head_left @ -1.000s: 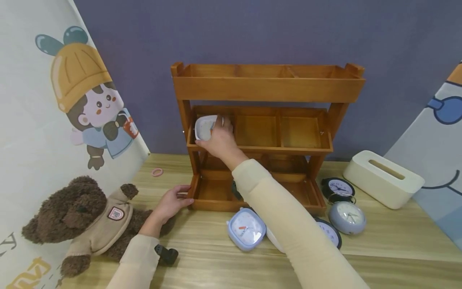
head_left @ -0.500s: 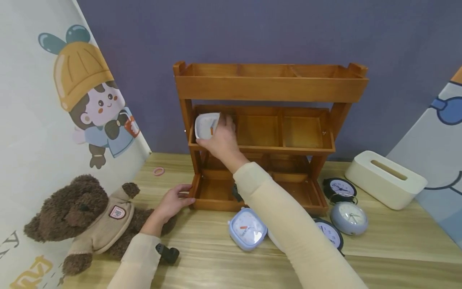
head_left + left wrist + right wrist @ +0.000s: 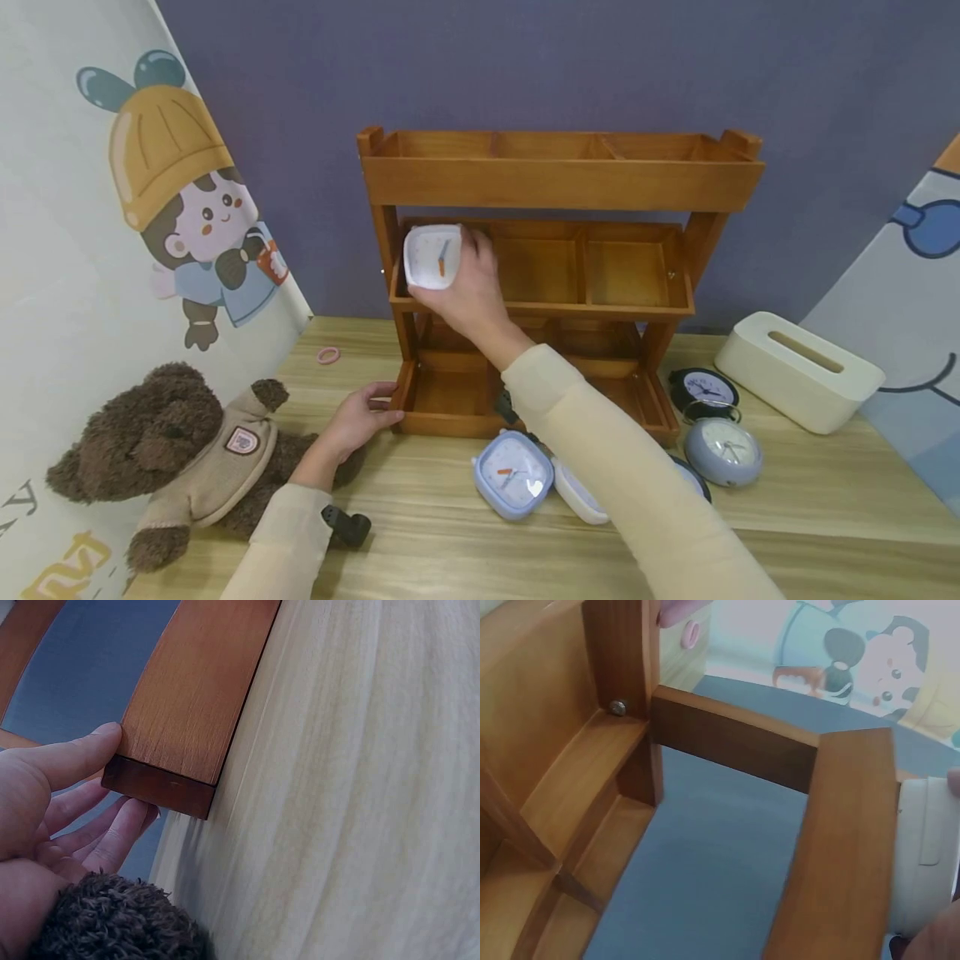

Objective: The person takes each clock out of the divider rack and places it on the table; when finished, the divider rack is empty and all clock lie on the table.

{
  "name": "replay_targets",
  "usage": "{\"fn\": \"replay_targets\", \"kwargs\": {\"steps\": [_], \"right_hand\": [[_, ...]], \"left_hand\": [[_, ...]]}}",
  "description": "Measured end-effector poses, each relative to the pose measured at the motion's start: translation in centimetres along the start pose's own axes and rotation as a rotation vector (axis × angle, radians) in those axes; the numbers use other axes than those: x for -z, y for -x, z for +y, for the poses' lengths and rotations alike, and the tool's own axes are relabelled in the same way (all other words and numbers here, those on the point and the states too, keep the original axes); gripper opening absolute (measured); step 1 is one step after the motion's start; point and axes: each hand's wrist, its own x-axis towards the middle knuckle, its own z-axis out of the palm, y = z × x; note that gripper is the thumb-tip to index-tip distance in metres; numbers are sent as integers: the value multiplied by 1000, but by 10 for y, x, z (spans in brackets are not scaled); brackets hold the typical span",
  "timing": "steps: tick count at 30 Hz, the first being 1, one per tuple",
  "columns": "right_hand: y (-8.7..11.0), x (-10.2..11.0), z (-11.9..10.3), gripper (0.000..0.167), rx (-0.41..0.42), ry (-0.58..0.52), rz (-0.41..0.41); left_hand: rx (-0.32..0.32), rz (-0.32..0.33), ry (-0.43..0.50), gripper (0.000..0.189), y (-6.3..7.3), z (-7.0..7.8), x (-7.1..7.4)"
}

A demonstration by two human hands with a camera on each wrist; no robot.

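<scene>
My right hand [image 3: 474, 287] grips a white square alarm clock [image 3: 431, 257] by its right side, at the left compartment of the middle tier of a brown wooden shelf rack [image 3: 558, 185]. The clock's pale face has an orange and a blue hand and looks outward. From the right wrist view, the clock's white side [image 3: 921, 847] shows just behind a wooden board, with only bits of the fingers visible. My left hand [image 3: 358, 423] holds the rack's bottom left corner. Up close, its thumb [image 3: 86, 754] lies against the wooden end [image 3: 187, 697] and the other fingers curl beneath.
A blue square clock [image 3: 513, 475] and a white one [image 3: 581, 493] lie before the rack. At right are a black clock [image 3: 703, 390], a grey-blue clock [image 3: 723, 452] and a cream tissue box [image 3: 798, 371]. A brown teddy bear [image 3: 202, 458] lies left, near a pink ring [image 3: 327, 356].
My right hand has lifted the white clock slightly and tilted it, so more of its face shows. The left hand stays at the rack's corner.
</scene>
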Motion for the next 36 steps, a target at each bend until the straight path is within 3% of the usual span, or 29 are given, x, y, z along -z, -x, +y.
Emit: {"fn": "replay_targets", "kwargs": {"steps": [6, 10, 23, 30, 36], "right_hand": [[18, 11, -7, 107, 63, -23, -38], [34, 14, -11, 106, 108, -45, -120], [96, 30, 4, 104, 244, -86, -545], [122, 24, 25, 102, 336, -106, -756], [135, 12, 47, 103, 468, -131, -980]], "left_hand": [[-2, 6, -2, 53, 0, 0, 0], [-14, 15, 10, 52, 0, -2, 0], [-51, 60, 1, 47, 1, 2, -2], [-11, 38, 51, 52, -2, -1, -2], [-12, 46, -14, 52, -2, -2, -3]]}}
